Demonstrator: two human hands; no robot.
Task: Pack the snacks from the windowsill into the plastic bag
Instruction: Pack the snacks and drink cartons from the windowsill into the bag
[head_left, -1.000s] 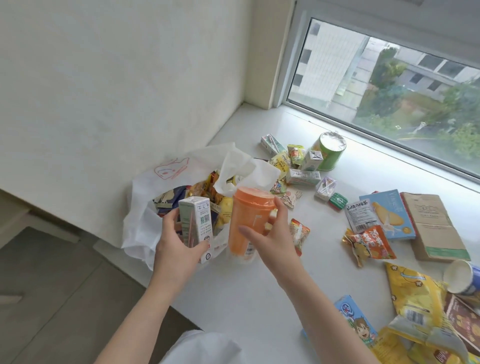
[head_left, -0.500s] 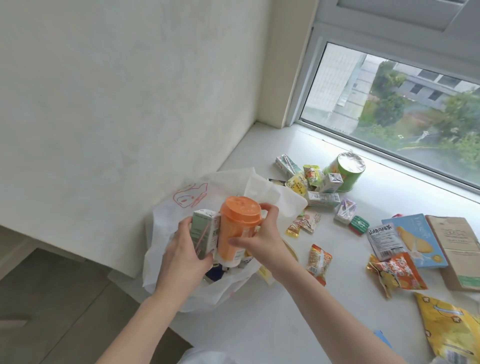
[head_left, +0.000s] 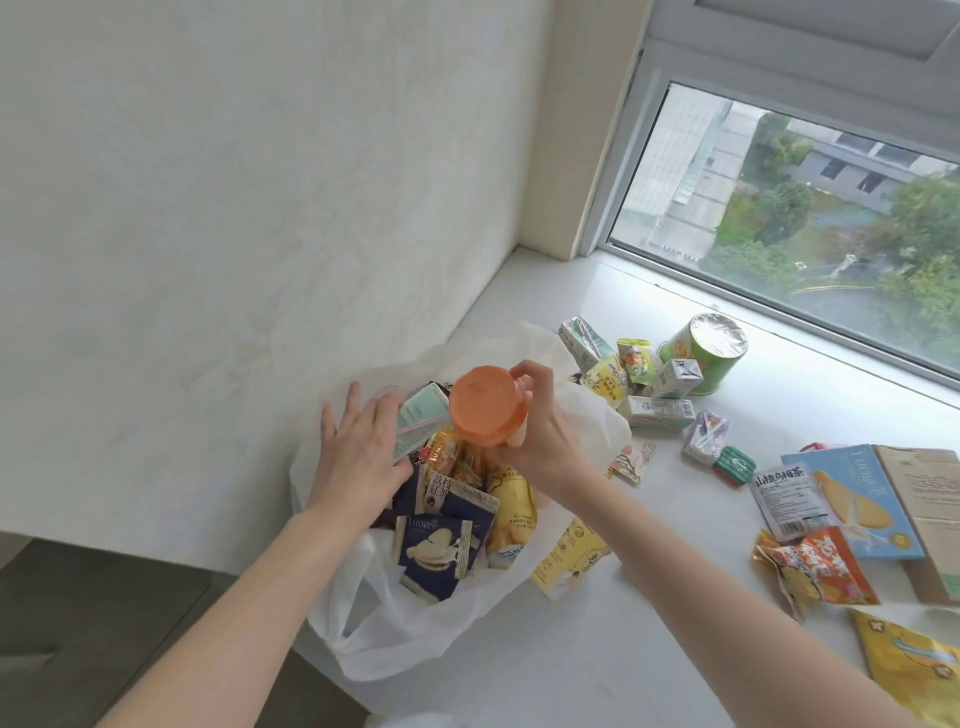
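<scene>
A white plastic bag lies open on the windowsill by the left wall, filled with several snack packets. My right hand grips an orange-lidded cup upright over the bag's mouth. My left hand rests flat, fingers spread, on a pale green carton lying in the bag's left side. Dark blue biscuit packets and a yellow packet show at the bag's front.
Loose snacks lie on the sill to the right: a green can, small cartons, a blue box, a brown box, an orange packet, a yellow bag. The window runs along the back. The sill's edge drops off at left.
Both hands moved down over the bag. The carton went from held upright in my left hand to lying in the bag under my flat palm. The cup now sits over the bag's mouth.
</scene>
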